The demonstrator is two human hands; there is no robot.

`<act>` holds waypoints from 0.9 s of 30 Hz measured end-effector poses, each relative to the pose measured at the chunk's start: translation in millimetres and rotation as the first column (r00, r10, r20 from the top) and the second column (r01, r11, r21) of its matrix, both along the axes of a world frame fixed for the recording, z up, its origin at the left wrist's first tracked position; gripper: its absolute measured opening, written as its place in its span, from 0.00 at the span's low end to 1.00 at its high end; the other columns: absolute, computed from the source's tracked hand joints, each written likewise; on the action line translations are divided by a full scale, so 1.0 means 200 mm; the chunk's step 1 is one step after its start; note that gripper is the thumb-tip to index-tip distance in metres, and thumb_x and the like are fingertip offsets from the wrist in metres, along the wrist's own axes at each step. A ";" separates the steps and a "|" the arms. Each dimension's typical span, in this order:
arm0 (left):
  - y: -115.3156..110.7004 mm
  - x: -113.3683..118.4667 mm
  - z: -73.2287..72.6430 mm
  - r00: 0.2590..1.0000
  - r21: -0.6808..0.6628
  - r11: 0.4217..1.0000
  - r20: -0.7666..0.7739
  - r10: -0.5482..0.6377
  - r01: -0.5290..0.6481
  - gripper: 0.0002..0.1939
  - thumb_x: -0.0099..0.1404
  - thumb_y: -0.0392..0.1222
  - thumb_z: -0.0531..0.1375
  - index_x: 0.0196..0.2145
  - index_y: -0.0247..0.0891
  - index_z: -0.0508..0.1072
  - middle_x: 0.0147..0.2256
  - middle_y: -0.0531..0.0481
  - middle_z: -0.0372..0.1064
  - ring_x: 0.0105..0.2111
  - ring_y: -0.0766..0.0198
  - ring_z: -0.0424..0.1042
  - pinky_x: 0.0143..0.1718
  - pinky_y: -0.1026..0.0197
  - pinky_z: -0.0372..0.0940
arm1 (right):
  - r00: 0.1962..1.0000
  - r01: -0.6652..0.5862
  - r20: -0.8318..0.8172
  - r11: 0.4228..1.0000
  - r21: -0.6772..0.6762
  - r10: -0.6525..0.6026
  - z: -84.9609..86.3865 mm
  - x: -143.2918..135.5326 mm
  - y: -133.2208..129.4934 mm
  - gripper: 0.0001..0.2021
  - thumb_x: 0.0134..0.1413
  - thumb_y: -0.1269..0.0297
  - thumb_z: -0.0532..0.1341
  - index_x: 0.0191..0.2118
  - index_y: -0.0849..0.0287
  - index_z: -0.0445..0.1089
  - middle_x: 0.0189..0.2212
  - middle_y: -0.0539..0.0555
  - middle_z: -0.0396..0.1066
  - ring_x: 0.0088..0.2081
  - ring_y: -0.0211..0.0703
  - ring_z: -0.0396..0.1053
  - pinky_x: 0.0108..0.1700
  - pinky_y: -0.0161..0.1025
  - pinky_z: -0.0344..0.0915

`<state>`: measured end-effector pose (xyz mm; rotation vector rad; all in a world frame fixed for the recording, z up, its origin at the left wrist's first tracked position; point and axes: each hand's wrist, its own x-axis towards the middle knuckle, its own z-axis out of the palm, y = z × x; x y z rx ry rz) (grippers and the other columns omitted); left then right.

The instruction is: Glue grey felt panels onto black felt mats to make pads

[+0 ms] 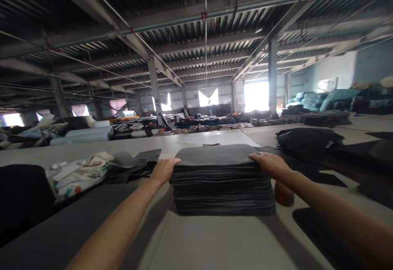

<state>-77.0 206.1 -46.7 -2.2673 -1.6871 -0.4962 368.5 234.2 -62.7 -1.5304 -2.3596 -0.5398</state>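
Observation:
A tall stack of dark grey cut fabric pieces stands on the pale table straight in front of me. Its top fabric piece lies flat, with rounded corners. My left hand is closed at the left edge of this piece, thumb on top. At the opposite edge, my right hand grips it with the fingers pressed together. The undersides of both grips are hidden. Beside the stack, partly behind my right forearm, is a reddish-brown object, perhaps a jar.
Dark fabric and a crumpled patterned cloth lie on the left. A dark cloth heap sits at the right. A small dark tool-like item lies behind the stack. White rolls are farther back.

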 end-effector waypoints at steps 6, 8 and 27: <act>0.00 -0.01 0.01 0.999 -0.027 0.999 -0.002 0.035 -0.035 0.16 0.71 0.46 0.59 0.53 0.39 0.72 0.55 0.42 0.69 0.55 0.52 0.70 0.59 0.40 0.64 | 0.996 -0.044 0.080 0.999 -0.017 0.046 0.02 -0.04 -0.03 0.21 0.59 0.79 0.49 0.53 0.58 0.71 0.49 0.60 0.73 0.50 0.52 0.72 0.46 0.42 0.66; 0.00 0.00 0.00 0.999 -0.031 0.999 0.005 0.044 -0.044 0.16 0.71 0.46 0.59 0.53 0.39 0.71 0.56 0.42 0.69 0.56 0.52 0.69 0.59 0.41 0.64 | 0.993 -0.048 0.103 0.999 -0.015 0.049 0.02 -0.06 -0.03 0.20 0.60 0.78 0.49 0.52 0.59 0.71 0.48 0.61 0.73 0.50 0.51 0.72 0.47 0.42 0.67; -0.99 0.05 -0.67 0.966 0.093 0.962 -0.030 -0.256 0.258 0.27 0.68 0.42 0.56 0.63 0.55 0.63 0.61 0.53 0.68 0.58 0.57 0.71 0.57 0.57 0.69 | 0.899 0.111 -0.436 0.987 0.118 -0.049 -0.60 1.15 -0.74 0.22 0.53 0.59 0.57 0.54 0.44 0.74 0.56 0.62 0.70 0.56 0.66 0.68 0.54 0.61 0.67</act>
